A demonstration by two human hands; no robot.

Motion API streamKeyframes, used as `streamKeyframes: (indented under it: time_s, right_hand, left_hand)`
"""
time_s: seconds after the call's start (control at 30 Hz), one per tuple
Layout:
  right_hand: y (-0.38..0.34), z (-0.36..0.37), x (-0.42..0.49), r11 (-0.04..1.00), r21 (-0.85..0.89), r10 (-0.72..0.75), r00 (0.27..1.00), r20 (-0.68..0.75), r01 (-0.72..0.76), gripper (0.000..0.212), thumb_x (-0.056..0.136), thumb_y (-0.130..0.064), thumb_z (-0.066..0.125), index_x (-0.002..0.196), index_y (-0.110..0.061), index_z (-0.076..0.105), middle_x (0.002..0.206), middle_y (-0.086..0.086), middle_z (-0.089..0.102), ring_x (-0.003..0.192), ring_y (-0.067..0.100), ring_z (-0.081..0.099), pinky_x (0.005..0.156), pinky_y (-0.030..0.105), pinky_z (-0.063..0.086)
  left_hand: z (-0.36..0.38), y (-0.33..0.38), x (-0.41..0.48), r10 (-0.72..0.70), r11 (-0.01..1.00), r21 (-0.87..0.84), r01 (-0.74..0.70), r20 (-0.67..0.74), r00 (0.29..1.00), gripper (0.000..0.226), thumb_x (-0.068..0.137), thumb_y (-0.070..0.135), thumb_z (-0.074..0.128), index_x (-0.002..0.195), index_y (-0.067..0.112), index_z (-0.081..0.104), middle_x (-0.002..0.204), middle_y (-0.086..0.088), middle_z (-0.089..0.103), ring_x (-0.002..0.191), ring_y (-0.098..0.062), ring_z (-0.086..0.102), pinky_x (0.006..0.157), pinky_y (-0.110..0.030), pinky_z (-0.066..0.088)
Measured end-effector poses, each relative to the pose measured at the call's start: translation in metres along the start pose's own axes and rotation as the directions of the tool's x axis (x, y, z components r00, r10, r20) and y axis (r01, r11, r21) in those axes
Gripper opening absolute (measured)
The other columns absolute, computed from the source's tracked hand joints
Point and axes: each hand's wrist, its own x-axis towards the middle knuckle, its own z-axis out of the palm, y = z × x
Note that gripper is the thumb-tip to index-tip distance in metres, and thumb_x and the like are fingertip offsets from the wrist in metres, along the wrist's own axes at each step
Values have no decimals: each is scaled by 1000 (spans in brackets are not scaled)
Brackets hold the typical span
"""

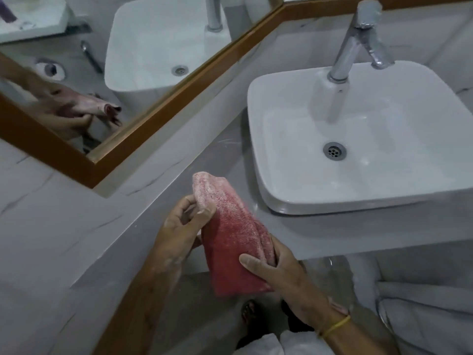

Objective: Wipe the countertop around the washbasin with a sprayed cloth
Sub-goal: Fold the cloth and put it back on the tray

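A folded red cloth, faded pinkish-white at its top end, is held in the air in front of the grey countertop. My left hand pinches the cloth's upper edge between thumb and fingers. My right hand grips its lower right side, with a yellow band on the wrist. The white rectangular washbasin stands on the countertop to the right, apart from the cloth. No spray bottle is in view.
A chrome tap rises at the basin's back. A wood-framed mirror covers the wall at upper left and reflects the basin, cloth and hands. Marbled grey wall tiles run down the left. Feet and floor show below the counter edge.
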Motion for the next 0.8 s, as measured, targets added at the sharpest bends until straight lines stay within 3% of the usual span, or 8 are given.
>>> streamKeyframes:
  time_s: [0.1, 0.2, 0.3, 0.4, 0.53, 0.67, 0.73, 0.8]
  right_hand:
    - [0, -7, -27, 998, 59, 35, 995, -92, -30, 48, 69, -31, 81, 113, -23, 64, 105, 3, 76, 97, 20, 71, 82, 35, 59]
    - [5, -18, -48, 986, 149, 99, 984, -148, -77, 61, 59, -36, 86, 114, -19, 65, 107, 6, 75, 100, 24, 71, 88, 40, 57]
    - [14, -34, -69, 962, 262, 133, 973, -191, -80, 55, 54, -30, 88, 104, -16, 70, 99, 7, 78, 93, 24, 73, 72, 29, 59]
    - [18, -50, -93, 923, 382, 144, 960, -242, -42, 53, 56, -23, 89, 105, -17, 70, 100, 9, 77, 94, 26, 73, 69, 27, 59]
    - [22, -72, -128, 878, 473, 111, 933, -341, 68, 56, 65, -14, 84, 117, -15, 64, 111, 13, 73, 104, 29, 69, 79, 33, 58]
    - [33, -104, -170, 807, 558, 134, 859, -494, 196, 59, 61, -6, 84, 116, -16, 64, 112, 15, 73, 104, 31, 69, 88, 41, 54]
    - [39, -124, -193, 769, 586, 142, 824, -549, 258, 57, 62, -3, 85, 114, -15, 64, 112, 14, 73, 103, 30, 69, 84, 39, 56]
    - [46, -147, -217, 741, 602, 162, 793, -588, 296, 57, 62, -1, 82, 114, -13, 64, 107, 14, 75, 97, 27, 71, 71, 31, 59]
  left_hand:
    - [12, -3, -3, -108, 993, 57, 99, 188, 976, 52, 61, 41, 76, 112, 33, 64, 105, 1, 77, 87, -16, 75, 74, -38, 58]
    - [30, -12, -5, -228, 971, 145, 191, 312, 922, 55, 65, 34, 84, 114, 40, 61, 105, -5, 77, 96, -29, 74, 87, -49, 57]
    - [56, -16, -6, -288, 953, 207, 222, 386, 877, 53, 65, 34, 79, 115, 37, 63, 102, -11, 77, 94, -31, 73, 84, -44, 55]
    - [86, -19, -8, -346, 935, 246, 257, 457, 819, 52, 63, 36, 77, 113, 37, 65, 103, -13, 77, 93, -31, 74, 79, -41, 55]
    - [132, -23, -13, -435, 897, 330, 292, 553, 711, 43, 70, 32, 76, 112, 37, 67, 105, -13, 77, 94, -29, 74, 77, -40, 60]
    - [196, -31, -24, -538, 841, 459, 287, 657, 527, 47, 78, 16, 74, 119, 36, 63, 114, -16, 73, 102, -30, 71, 76, -38, 60]
    - [234, -35, -34, -577, 816, 514, 266, 694, 430, 45, 81, 10, 70, 118, 34, 65, 116, -18, 71, 103, -32, 70, 79, -40, 60]
    - [274, -43, -45, -618, 783, 583, 218, 687, 383, 43, 83, 7, 65, 121, 28, 64, 116, -17, 72, 103, -34, 71, 84, -45, 59]
